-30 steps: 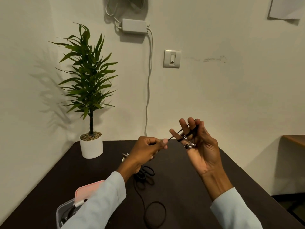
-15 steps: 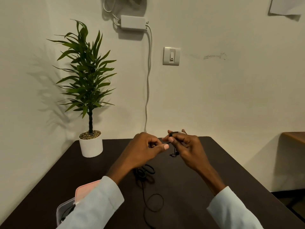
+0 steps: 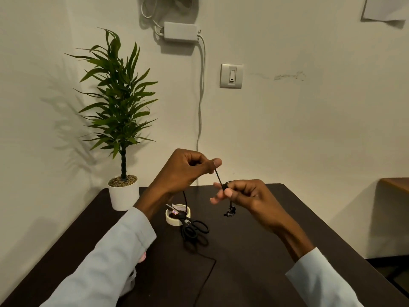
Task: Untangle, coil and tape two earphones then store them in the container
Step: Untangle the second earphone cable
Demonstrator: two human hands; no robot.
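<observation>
- The left hand (image 3: 183,169) is raised above the table (image 3: 254,251), pinching the black earphone cord (image 3: 218,178) between thumb and curled fingers.
- The right hand (image 3: 245,196), lower and just beside it, grips the same cord, which runs taut between the two hands.
- The earbuds (image 3: 230,212) dangle below the right hand.
- From the left hand the cord drops to a loose coil (image 3: 194,231) mid-table, touching a roll of tape (image 3: 178,214).
- A potted plant (image 3: 120,129) stands at the far left corner.
</observation>
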